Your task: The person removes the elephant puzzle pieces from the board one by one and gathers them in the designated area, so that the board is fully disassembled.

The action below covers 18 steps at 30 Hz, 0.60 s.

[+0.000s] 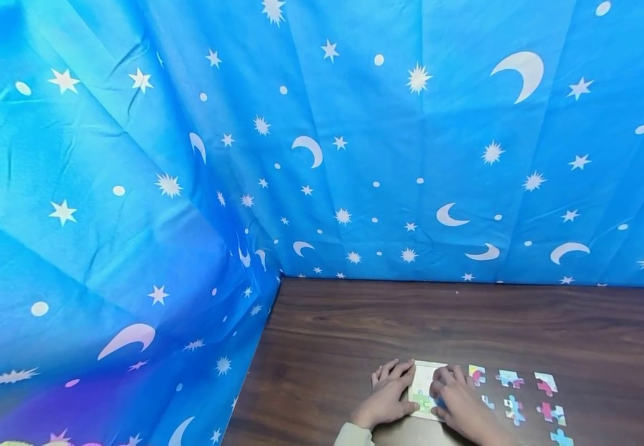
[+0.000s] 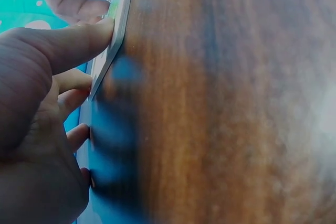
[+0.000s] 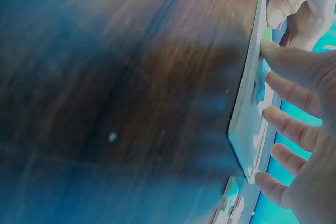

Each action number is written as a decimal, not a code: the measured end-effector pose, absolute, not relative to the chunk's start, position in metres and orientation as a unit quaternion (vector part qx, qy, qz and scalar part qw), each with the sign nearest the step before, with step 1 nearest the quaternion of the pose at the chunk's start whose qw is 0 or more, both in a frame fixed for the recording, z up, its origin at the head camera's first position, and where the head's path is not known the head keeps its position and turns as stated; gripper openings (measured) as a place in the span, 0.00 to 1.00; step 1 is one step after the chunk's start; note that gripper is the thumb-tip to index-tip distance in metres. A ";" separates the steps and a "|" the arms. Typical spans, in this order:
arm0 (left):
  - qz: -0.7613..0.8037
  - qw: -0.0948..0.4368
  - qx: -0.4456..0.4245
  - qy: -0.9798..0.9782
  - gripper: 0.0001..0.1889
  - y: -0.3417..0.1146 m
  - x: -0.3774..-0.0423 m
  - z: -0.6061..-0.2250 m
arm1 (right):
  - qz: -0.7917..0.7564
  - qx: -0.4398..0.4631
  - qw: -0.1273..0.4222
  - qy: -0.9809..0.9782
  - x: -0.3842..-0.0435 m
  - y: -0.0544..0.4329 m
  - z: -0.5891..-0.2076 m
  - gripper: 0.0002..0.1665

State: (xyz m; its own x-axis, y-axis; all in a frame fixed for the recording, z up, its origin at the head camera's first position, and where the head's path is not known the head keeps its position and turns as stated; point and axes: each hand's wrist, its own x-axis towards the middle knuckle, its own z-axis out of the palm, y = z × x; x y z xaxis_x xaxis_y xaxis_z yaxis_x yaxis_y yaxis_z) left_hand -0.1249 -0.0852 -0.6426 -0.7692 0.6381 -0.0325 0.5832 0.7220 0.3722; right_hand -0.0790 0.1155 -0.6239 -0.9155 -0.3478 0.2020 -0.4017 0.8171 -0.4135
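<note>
A shallow pale puzzle tray (image 1: 425,373) lies on the brown table. My left hand (image 1: 387,395) holds it along the left side, with the thumb on the near corner and a fingertip by the far corner. Inside the tray's near left corner sits a green jigsaw piece (image 1: 422,402). Just right of it, my right hand (image 1: 460,401) pinches a blue jigsaw piece (image 1: 439,402) between thumb and fingers, low against the tray. That hand covers much of the tray's right part. In the right wrist view, its fingertips (image 3: 270,113) reach along the tray's surface.
Several loose jigsaw pieces lie right of the tray in rough rows, among them a red-and-white piece (image 1: 546,383), a blue piece (image 1: 514,409) and a yellow-and-pink piece (image 1: 476,374). A blue cloth (image 1: 389,204) with stars and moons hangs behind and left of the table (image 1: 322,347).
</note>
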 end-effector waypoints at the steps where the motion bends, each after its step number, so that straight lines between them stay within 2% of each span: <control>1: 0.176 0.081 0.328 0.924 0.39 -0.085 -0.125 -0.642 | 0.229 0.198 0.061 -0.951 -0.079 0.116 -0.624 0.16; 10: 0.164 0.082 0.318 0.930 0.39 -0.080 -0.127 -0.636 | 0.234 0.218 0.152 -0.935 -0.082 0.119 -0.629 0.24; 18: 0.178 0.092 0.323 0.925 0.39 -0.083 -0.126 -0.639 | 0.243 0.202 0.101 -0.943 -0.074 0.128 -0.628 0.22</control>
State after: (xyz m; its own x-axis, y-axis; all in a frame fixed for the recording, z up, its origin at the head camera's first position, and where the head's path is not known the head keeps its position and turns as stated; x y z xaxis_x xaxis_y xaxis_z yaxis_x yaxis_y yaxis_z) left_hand -0.1258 -0.0826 -0.6392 -0.7739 0.6310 -0.0546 0.5654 0.7271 0.3894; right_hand -0.0744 0.1279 -0.6277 -0.8975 -0.3327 0.2895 -0.4310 0.8003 -0.4168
